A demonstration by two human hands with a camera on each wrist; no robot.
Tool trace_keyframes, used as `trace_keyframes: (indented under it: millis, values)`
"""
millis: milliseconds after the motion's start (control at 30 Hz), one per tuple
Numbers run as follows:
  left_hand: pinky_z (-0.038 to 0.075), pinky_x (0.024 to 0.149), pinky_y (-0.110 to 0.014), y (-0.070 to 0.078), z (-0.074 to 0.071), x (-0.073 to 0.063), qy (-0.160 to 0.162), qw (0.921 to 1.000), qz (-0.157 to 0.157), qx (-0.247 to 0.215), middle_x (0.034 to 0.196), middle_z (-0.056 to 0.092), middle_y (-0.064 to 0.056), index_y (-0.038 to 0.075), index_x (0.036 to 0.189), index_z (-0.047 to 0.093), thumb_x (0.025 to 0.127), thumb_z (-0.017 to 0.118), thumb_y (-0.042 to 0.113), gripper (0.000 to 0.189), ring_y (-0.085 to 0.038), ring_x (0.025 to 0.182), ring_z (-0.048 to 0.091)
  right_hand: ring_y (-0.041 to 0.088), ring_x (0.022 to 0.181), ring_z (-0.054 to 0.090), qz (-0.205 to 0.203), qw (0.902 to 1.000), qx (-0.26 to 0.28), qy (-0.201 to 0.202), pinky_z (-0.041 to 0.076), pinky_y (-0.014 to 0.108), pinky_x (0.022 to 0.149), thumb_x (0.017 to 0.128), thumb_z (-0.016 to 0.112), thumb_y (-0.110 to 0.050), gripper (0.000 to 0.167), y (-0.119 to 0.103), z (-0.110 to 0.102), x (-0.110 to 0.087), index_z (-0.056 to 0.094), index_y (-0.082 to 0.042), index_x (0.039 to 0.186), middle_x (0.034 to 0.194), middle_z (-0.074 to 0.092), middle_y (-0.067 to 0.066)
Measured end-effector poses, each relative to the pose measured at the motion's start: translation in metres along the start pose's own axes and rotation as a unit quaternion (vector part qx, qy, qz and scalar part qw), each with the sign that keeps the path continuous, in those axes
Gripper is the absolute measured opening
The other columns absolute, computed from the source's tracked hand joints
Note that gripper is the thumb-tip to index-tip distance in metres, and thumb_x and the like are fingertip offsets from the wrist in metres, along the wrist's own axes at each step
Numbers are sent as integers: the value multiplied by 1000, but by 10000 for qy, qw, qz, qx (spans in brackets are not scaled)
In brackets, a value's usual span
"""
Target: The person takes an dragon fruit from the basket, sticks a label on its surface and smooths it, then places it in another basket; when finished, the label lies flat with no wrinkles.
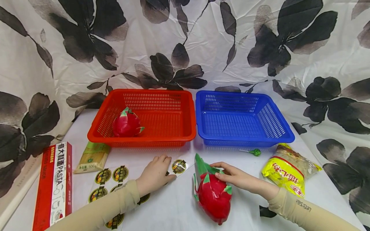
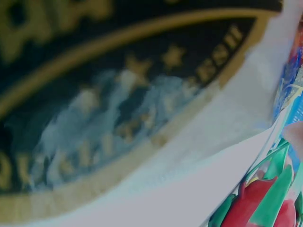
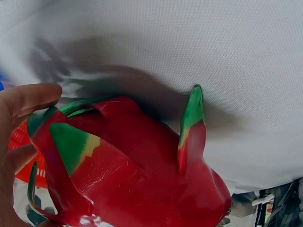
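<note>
The dragon fruit lies on the tabletop, gripped at its leafy top by the right hand. It seems glossy, slippery; the thick body is better held. The left hand rests flat, relaxed, on stickers.

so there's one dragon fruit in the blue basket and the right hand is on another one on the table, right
Not quite. The dragon fruit in a basket sits in the red basket, as the head view shows; the blue basket holds nothing. The right hand does rest on the dragon fruit on the table.
</note>
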State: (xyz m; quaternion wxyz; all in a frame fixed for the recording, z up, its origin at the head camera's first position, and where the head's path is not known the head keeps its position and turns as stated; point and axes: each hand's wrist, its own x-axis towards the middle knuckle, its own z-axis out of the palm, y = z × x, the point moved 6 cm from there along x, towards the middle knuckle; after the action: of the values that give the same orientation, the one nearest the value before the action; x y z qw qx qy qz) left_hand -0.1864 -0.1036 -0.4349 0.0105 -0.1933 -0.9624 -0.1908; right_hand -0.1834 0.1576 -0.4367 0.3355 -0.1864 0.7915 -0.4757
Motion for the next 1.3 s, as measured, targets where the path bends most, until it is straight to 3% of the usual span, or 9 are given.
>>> trace_keyframes:
  millis: [200,333,433,600,733,833,933,1167,1300]
  values:
    - [58,85,-53,-2,4,-2,-150,9994,-253,178,113,65,-20,-10,121,64,77,94,28,65,-38,100,60,63,152,30,16,10000,-6,-1,39,75,117,110,52,-43,61,0,0,-1,44,-5,157,161,43,28]
    - [56,77,-49,-2,6,-2,-168,9983,-324,455,102,60,-17,-10,111,63,73,97,31,65,-34,92,56,64,152,28,12,10000,10,-9,38,75,117,110,52,-43,61,0,0,-1,44,-5,157,162,42,28]
    - [54,72,-48,-4,7,-2,-236,9977,-479,408,96,54,-14,-8,106,60,72,98,31,64,-33,87,55,63,152,29,11,10000,7,-16,39,74,117,110,52,-42,60,0,0,-1,44,-5,157,161,42,28]
    - [53,81,-53,-12,5,1,-452,9947,-816,-423,103,63,-15,-4,113,62,76,95,25,57,-36,95,61,58,149,36,6,10000,12,-37,43,70,116,110,52,-43,61,0,0,0,43,-5,157,159,45,28]
    - [55,87,-48,-16,1,3,-409,9878,-881,-1216,97,68,-11,-4,113,68,82,90,16,44,-28,90,63,59,149,36,38,10000,9,-39,43,70,117,110,53,-43,62,0,0,-1,43,-4,157,160,44,28]
    - [53,81,-39,-16,-3,3,-441,9837,-826,-1533,87,63,-7,-5,112,70,85,88,14,37,-20,81,56,60,149,34,85,10000,4,-25,42,71,117,109,54,-43,62,0,0,-1,43,-4,157,160,43,29]
    - [49,78,-34,-14,-9,2,-465,9810,-734,-1736,88,61,-6,-3,113,71,86,86,13,35,-18,80,53,59,149,36,98,9999,7,-26,43,70,116,109,54,-44,63,0,0,-1,43,-4,157,160,43,29]
    - [55,80,-32,-8,-30,-2,-135,9752,-347,-2180,99,74,-9,2,110,72,92,80,6,20,-20,85,65,57,145,41,105,9999,-54,-56,46,69,114,109,54,-44,64,-1,-1,-2,42,-3,157,158,46,29]
    - [57,80,-31,-6,-36,-5,-34,9709,-190,-2388,98,76,-10,1,108,71,93,78,5,18,-22,86,69,45,135,52,43,9997,-231,-57,53,63,109,108,56,-44,66,-4,-3,-1,43,-2,156,150,53,27]
